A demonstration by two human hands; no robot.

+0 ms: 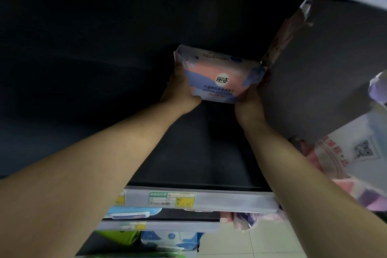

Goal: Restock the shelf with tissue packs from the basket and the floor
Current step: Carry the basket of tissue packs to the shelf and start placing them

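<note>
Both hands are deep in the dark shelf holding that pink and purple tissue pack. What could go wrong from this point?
1. The tissue pack is held only by its ends, left hand and right hand; the soft wrapper could slip or sag.
2. The leaning pack just right of it might topple if nudged.
3. The right forearm passes close to the packs at the shelf's right edge and could brush them off.

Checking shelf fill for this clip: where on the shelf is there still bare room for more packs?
The dark shelf floor lies bare left of the tissue pack held by the left hand and right hand, and in front of it back to the price rail. It is crowded on the right, where leaning packs and stacked packs sit.
</note>
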